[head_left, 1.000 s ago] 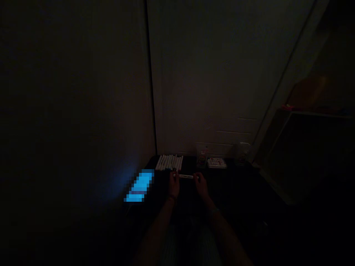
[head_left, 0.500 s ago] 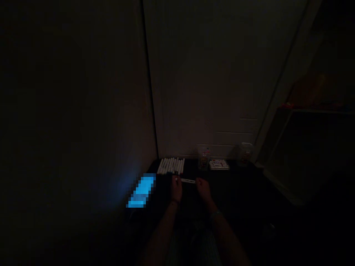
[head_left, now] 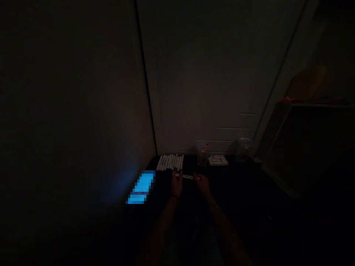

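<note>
In the dim light a white marker (head_left: 188,177) with dark print lies level between my two hands. My left hand (head_left: 176,183) is closed on its left end, and my right hand (head_left: 202,184) pinches the right end with thumb and fingers. Just beyond my left hand, a row of several white markers (head_left: 169,162) rests side by side on the dark table, some showing coloured tips. The cap of the held marker is too dark to make out.
Behind my hands stand a clear plastic container (head_left: 202,157), a white flat pack (head_left: 218,160) with printed marks, and another clear container (head_left: 243,150) by the wall. A blurred, glowing blue screen (head_left: 142,187) lies at left. A shelf unit (head_left: 277,125) is at right.
The whole view has shifted slightly, so things sit a little higher. My right hand's grip on the marker's end has loosened from a fist into a finger pinch. Both hands stay on the marker.
</note>
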### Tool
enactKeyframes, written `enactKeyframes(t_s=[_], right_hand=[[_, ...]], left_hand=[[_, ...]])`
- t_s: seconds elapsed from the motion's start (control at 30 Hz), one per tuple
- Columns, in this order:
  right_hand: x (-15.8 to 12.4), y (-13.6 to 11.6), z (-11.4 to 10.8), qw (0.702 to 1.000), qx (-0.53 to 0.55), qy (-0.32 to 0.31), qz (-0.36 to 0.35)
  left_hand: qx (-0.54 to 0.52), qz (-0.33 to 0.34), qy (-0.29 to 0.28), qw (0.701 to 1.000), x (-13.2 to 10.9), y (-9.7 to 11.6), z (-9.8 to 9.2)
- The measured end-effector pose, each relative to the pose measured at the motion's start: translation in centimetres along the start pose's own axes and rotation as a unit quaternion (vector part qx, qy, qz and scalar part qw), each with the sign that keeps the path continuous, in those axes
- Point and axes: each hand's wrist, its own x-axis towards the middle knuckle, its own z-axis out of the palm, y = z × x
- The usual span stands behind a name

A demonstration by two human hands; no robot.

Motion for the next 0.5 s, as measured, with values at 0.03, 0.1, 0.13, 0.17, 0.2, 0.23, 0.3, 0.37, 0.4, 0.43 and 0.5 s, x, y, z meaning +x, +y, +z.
enactKeyframes(t_s=[0.03,0.1,0.13,0.17,0.2,0.23,0.3,0.37,0.4,0.43,0.5], right_hand=[[-0.03,-0.03,-0.02,1.0,-0.004,-0.002,0.002],[-0.11,-0.14,-0.12,1.0,-0.014,-0.009,0.005],[-0.16,-0.22,-0.18,1.0,-0.02,-0.013,0.003],[-0.21,-0.31,-0.25,1.0,-0.027,-0.015,0.001],[-0.25,-0.41,-0.32,0.999,-0.033,-0.017,0.0],[-0.28,-0.5,-0.38,0.999,-0.037,-0.019,-0.002],[-0.33,-0.63,-0.44,0.999,-0.042,-0.019,-0.005],[-0.36,-0.69,-0.42,0.999,-0.049,-0.023,-0.003],[-0.37,-0.69,-0.39,0.998,-0.052,-0.023,-0.003],[-0.38,-0.67,-0.35,0.998,-0.054,-0.022,-0.005],[-0.39,-0.61,-0.26,0.998,-0.054,-0.02,-0.008]], left_hand=[[0.01,-0.002,0.005,1.0,0.02,-0.06,-0.04],[0.026,-0.006,0.012,1.0,0.06,-0.13,-0.12],[0.032,-0.007,0.014,0.999,0.06,-0.13,-0.15],[0.034,-0.008,0.014,0.999,0.06,-0.12,-0.17],[0.035,-0.009,0.014,0.999,0.05,-0.09,-0.19],[0.035,-0.01,0.014,0.999,0.03,-0.06,-0.2],[0.031,-0.012,0.015,0.999,-0.03,0.0,-0.22],[0.03,-0.012,0.013,0.999,-0.09,0.02,-0.24],[0.031,-0.01,0.011,0.999,-0.11,0.01,-0.25],[0.033,-0.007,0.009,0.999,-0.12,0.0,-0.27],[0.037,-0.003,0.011,0.999,-0.14,0.0,-0.31]])
